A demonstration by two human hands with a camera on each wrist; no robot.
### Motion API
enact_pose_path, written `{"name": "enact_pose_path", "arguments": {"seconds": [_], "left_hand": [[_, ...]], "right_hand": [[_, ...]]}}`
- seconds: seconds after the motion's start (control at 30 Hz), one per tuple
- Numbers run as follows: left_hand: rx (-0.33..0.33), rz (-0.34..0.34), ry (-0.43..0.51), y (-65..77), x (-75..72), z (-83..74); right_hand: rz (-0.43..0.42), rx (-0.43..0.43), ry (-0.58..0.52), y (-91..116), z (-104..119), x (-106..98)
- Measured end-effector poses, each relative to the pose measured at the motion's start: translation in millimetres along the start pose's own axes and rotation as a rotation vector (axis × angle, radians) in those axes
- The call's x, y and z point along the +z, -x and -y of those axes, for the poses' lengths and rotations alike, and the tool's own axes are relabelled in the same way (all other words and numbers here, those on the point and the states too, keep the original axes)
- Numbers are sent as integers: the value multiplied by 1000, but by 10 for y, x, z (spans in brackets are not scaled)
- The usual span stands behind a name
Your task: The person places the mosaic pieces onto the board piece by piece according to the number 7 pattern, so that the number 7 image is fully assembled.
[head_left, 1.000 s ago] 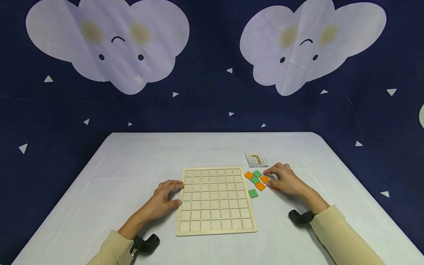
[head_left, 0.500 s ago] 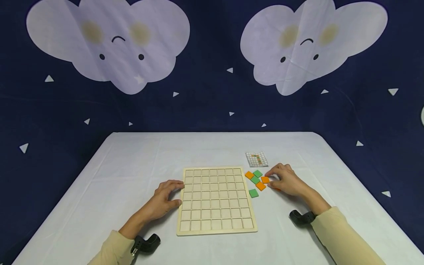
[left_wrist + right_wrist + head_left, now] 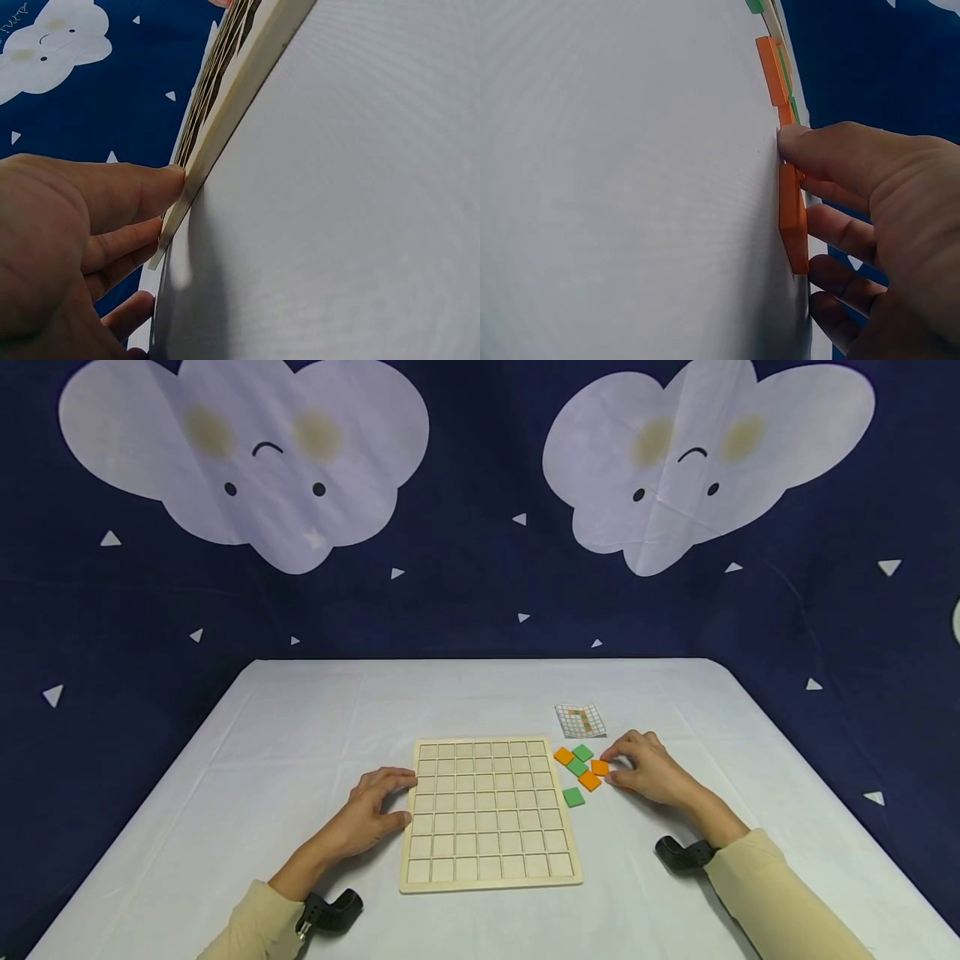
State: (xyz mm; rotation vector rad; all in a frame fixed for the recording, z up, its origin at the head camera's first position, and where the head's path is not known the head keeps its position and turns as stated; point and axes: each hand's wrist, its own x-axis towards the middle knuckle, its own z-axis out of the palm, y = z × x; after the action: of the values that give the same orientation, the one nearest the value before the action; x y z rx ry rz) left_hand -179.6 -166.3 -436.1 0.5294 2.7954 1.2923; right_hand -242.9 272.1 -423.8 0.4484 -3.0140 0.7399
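The pale wooden grid board [image 3: 487, 814] lies flat on the white table. My left hand [image 3: 365, 814] is at its left edge, thumb and fingertips spread and touching the rim. In the left wrist view, the thumb [image 3: 142, 187] meets the board's side [image 3: 232, 105]. Right of the board, my right hand [image 3: 648, 767] pinches an orange square tile [image 3: 599, 767] between thumb and index finger. Another orange tile [image 3: 791, 217] lies under this hand, mostly hidden in the head view. Nearby are green tiles [image 3: 577, 767] and orange tiles [image 3: 590, 782].
A small stack of printed grid cards [image 3: 581, 721] lies behind the tiles. One green tile [image 3: 573, 797] sits apart, close to the board's right edge. A dark blue cloth with clouds [image 3: 480, 610] hangs beyond the table [image 3: 300, 710].
The orange tile at my right fingertips has turned slightly, and the thumb and index finger have come closer around it. My left hand and the board have stayed put.
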Motion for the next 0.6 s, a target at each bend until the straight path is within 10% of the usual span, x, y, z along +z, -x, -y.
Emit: {"name": "enact_pose_path", "arguments": {"seconds": [0.6], "left_hand": [[-6, -1, 3, -1, 4, 2]], "right_hand": [[-12, 4, -43, 4, 38, -33]]}}
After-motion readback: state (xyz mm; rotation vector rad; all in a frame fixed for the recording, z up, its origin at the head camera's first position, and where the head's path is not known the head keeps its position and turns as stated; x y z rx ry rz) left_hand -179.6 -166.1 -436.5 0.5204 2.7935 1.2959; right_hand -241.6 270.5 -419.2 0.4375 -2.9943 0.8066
